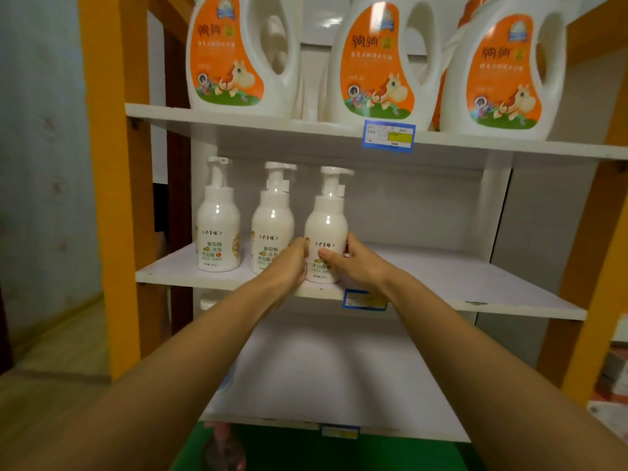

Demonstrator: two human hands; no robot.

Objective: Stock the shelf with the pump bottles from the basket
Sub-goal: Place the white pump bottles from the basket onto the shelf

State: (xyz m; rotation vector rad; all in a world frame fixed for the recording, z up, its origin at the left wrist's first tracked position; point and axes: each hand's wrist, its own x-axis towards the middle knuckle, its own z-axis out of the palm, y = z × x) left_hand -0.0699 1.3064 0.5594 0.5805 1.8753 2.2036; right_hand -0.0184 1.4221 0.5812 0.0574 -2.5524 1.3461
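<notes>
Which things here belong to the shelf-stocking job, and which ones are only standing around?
Part of the job: held pump bottle, gripped by left hand and right hand; far-left pump bottle; middle pump bottle; middle shelf.
Just standing there: orange-labelled jugs on the top shelf; blue price tag.

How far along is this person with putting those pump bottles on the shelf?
Done: the left bottle and middle bottle stand upright on the middle shelf. In hand: the left hand and right hand grip the third bottle beside them, near the front edge. Left: the shelf's right half is bare, so more may follow; the green shape below, perhaps the basket, shows too little to count what remains.
</notes>
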